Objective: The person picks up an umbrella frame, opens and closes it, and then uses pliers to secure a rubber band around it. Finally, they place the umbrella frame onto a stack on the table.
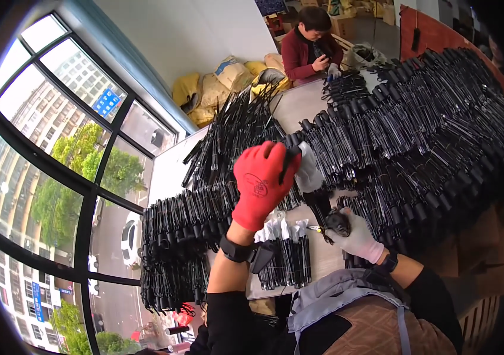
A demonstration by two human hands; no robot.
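Holding a black piece [292, 141] in a narrow grip with the red-gloved left hand [267, 179], above the bench [302, 105], perhaps for clearance over the bundles [193, 219]. Closed around 1 small yellow-handled tool [321, 230] with the white-gloved right hand [355, 238], probably for handiness; cannot tell whether also holding the dark knob [339, 223]. Between forearms, with white-tipped black rods [287, 260] laid parallel, likely for easy reach.

Glossy metal rods [335, 145], matt handles [307, 125]
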